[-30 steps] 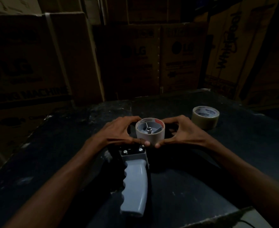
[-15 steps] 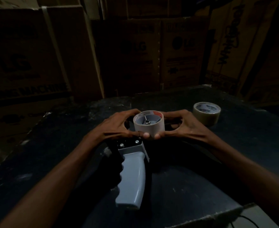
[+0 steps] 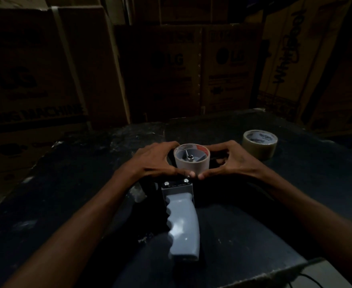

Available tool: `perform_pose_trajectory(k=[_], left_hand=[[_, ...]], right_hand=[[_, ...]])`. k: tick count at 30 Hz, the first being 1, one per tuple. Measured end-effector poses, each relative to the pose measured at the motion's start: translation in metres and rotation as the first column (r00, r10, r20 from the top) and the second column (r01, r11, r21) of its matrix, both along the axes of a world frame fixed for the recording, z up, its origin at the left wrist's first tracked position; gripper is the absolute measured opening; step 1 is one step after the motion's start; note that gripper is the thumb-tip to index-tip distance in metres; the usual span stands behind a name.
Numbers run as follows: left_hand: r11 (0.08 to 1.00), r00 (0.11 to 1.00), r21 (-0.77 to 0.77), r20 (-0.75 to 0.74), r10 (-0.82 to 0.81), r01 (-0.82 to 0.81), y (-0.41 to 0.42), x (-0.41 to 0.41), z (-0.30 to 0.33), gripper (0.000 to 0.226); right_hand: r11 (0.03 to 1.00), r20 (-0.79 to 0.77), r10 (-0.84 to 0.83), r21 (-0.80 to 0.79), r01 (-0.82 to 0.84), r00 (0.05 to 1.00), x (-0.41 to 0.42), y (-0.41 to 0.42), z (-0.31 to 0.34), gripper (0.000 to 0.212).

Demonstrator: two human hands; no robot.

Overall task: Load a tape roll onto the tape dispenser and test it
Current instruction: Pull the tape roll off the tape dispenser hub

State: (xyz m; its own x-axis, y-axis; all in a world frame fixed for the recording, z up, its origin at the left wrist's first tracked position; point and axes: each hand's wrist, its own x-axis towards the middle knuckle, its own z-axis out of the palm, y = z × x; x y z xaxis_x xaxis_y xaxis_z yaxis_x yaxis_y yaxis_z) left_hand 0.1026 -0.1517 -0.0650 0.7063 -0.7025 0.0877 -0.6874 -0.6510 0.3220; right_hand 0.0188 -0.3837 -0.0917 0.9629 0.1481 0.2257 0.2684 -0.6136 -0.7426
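- Dispenser (image 3: 182, 223) lies flat on the table (image 3: 274, 235), handle nearest.
- Left hand (image 3: 150, 161) and right hand (image 3: 233, 161) cup the roll (image 3: 191, 163), thumbs almost meeting.
- Roll sits on the hub; threading and testing remain.
- Spare roll (image 3: 260, 145) lies beyond, untouched.

Both hands (image 3: 191, 163) cup tape roll (image 3: 191, 166) on dispenser (image 3: 182, 221).

The plastic pistol-grip handle of the tape dispenser (image 3: 182, 225) is pale grey-blue. The round tape roll on its hub (image 3: 191, 163) is beige, its core edged red. A second beige tape roll (image 3: 259, 144) carries dark print. The tabletop (image 3: 254, 225) is scuffed black.
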Motion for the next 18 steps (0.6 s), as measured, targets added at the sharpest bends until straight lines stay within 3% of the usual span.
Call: perform_pose_trajectory(k=[4, 13, 18], left_hand=[[1.000, 1.000, 0.007, -0.017, 0.009, -0.009, -0.0017, -0.0008, 0.0019, 0.080], [0.999, 0.998, 0.032, -0.043, 0.043, -0.041, -0.0026, -0.0039, 0.0054, 0.084], [0.999, 0.997, 0.004, -0.056, 0.046, -0.046, -0.0015, -0.0054, 0.0061, 0.066]], right_hand=[[1.000, 0.021, 0.000, -0.017, 0.001, 1.000, 0.0010, 0.0010, 0.0001, 0.069], [0.999, 0.016, -0.028, -0.028, 0.028, 0.999, 0.0001, 0.0002, -0.0015, 0.082], [0.999, 0.024, -0.016, -0.028, 0.017, 1.000, 0.0007, -0.0005, -0.0028, 0.077]])
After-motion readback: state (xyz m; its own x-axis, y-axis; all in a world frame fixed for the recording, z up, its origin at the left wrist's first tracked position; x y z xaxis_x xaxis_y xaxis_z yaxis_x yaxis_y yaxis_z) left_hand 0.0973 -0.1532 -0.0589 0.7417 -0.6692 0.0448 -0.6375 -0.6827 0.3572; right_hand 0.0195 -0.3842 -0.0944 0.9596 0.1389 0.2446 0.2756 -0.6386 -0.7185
